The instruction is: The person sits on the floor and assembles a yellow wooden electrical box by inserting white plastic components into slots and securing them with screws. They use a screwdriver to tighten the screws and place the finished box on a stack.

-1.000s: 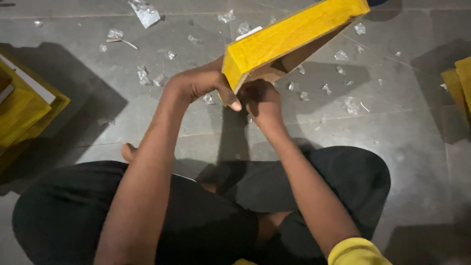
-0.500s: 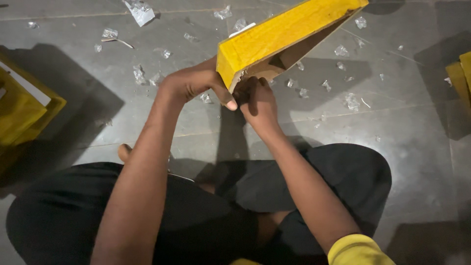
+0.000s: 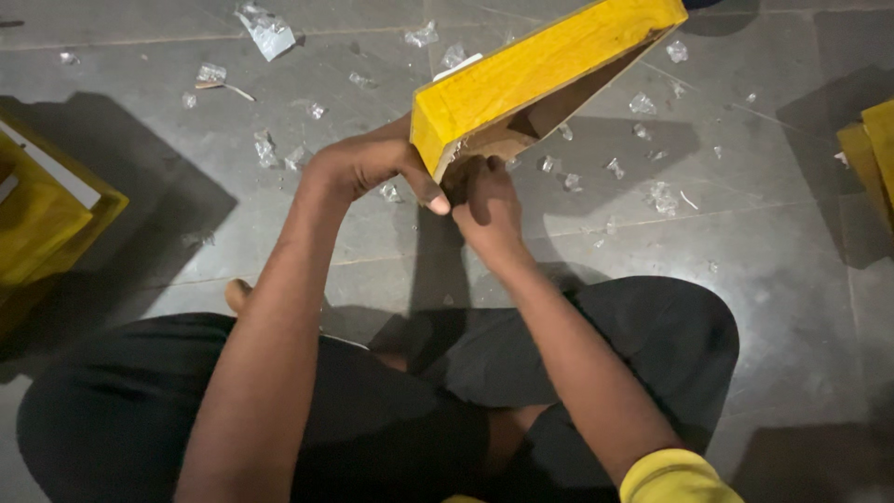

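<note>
I sit cross-legged on a grey tiled floor and hold a long yellow cardboard box (image 3: 540, 79) up in front of me, its open brown inside turned to the right. My left hand (image 3: 368, 168) grips the box's near end from the left, thumb pressed along the corner. Just below that near end, my right hand (image 3: 484, 200) has its fingers curled into the brown inner edge of the box. Both hands touch the box at the same corner.
Several scraps of clear plastic (image 3: 265, 28) lie scattered over the floor (image 3: 773, 242). A stack of yellow boxes (image 3: 42, 214) sits at the left edge, and another yellow box (image 3: 871, 154) at the right edge. My dark-clothed legs (image 3: 372, 419) fill the lower view.
The box's near end has shifted slightly left and tilted a little; both hands keep their hold on the same corner, the right fingers working deeper into the edge.
</note>
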